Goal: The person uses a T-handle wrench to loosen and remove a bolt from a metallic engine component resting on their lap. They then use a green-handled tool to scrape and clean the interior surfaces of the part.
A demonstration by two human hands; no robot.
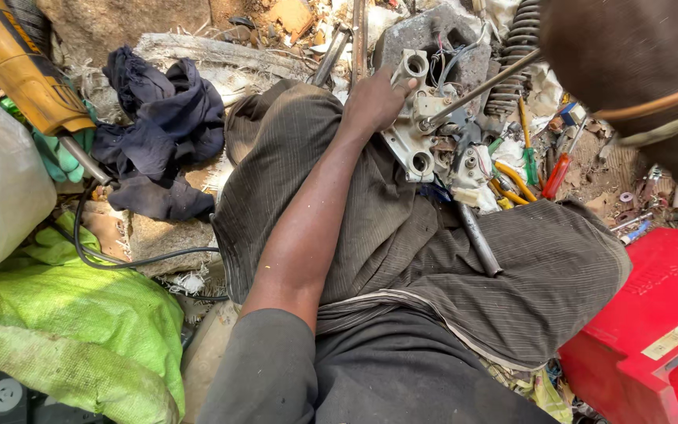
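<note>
Pressing down, the left hand [376, 100] lies flat on a grey metal casting [421, 137]; fingers unclenched; a steel rod [484, 86] crosses it

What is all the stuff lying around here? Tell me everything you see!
Grey metal bracket with round holes: one, upper middle, across the knees.
Long metal rod: one, silver, slanting into the bracket from upper right.
Red-handled screwdriver: one, right of bracket.
Coiled metal spring: one, dark, top right.
Dark blue cloth: one, crumpled, upper left.
Yellow power tool: one, top left corner.
Black cable: one, left.
Green sack: one, lower left.
Red plastic box: one, lower right.
Left hand: on the bracket.
Right hand: not in view.
</note>
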